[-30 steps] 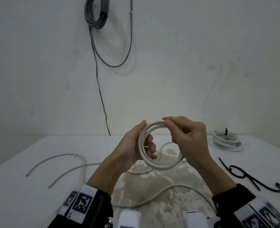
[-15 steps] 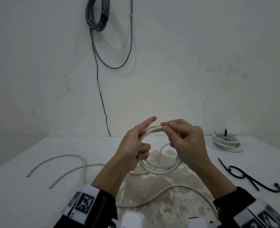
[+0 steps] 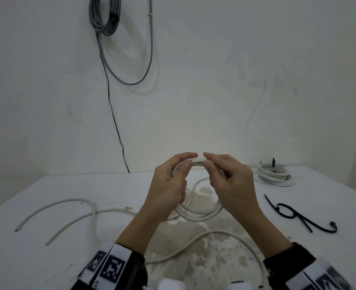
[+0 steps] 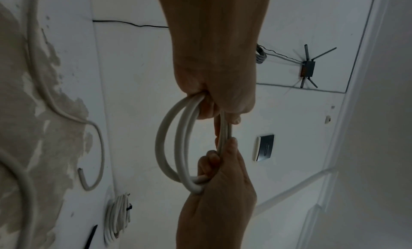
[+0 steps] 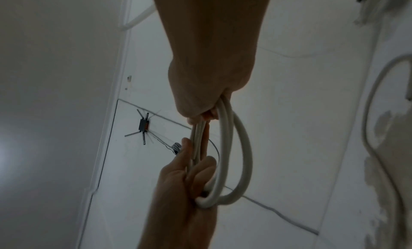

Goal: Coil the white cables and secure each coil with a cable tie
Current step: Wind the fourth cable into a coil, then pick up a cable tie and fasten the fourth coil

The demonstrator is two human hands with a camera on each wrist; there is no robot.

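Note:
A white cable is wound into a small coil [image 3: 200,217] of about three loops, held upright above the table between both hands. My left hand [image 3: 188,161] pinches the top of the coil from the left. My right hand [image 3: 208,162] pinches the same top strands from the right, fingertips almost meeting the left's. The left wrist view shows the coil [image 4: 169,147] hanging from the left hand [image 4: 223,110], and in the right wrist view its loops [image 5: 243,155] hang from the right hand [image 5: 200,117]. The cable's free tail [image 3: 193,243] trails over the table towards me.
A finished white coil [image 3: 274,174] with a black tie lies at the back right of the white table [image 3: 36,258]. Black cable ties [image 3: 294,216] lie to the right. Loose white cables [image 3: 68,206] sprawl on the left. Grey cable [image 3: 103,17] hangs on the wall.
The left hand's index finger, stretched out half a second ago, has closed with the thumb on the top of the coil. Both hands' fingertips have come together there.

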